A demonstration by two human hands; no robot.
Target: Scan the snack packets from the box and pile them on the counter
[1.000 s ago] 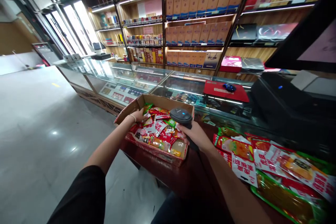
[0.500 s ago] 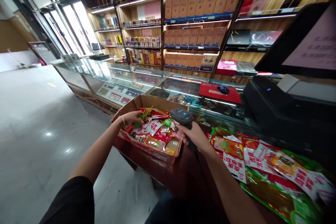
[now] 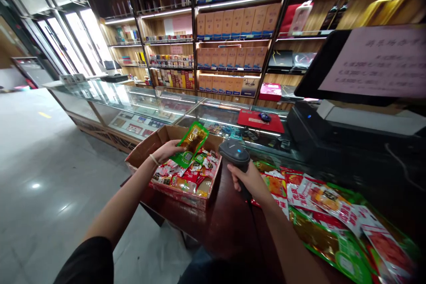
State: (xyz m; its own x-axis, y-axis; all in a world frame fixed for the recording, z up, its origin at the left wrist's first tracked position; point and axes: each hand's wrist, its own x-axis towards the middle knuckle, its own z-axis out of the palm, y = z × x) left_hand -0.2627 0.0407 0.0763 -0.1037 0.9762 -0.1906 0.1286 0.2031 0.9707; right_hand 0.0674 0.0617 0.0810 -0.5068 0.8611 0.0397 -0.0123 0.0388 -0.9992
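My left hand (image 3: 168,150) grips a green-edged snack packet (image 3: 193,142) by its side, its brown contents showing through a clear window. The packet is tilted above an open cardboard box (image 3: 189,199) filled with red, white and orange snack packets (image 3: 186,176). Wrapped in my right hand (image 3: 248,179) is a black barcode scanner (image 3: 234,151) with a small blue light on its head. The scanner is just right of the box, apart from the green packet. Its handle is partly hidden by my fingers.
On the brown counter (image 3: 229,230) at right lies a pile of snack packets (image 3: 326,213). Behind it stand a dark cash register machine (image 3: 309,128) and a screen (image 3: 362,64). A red mat (image 3: 249,120) with a mouse (image 3: 265,117) rests on the glass display case (image 3: 159,111).
My left hand has lifted the green packet up out of the box's contents. My right hand still holds the scanner. The camera view has turned slightly right.
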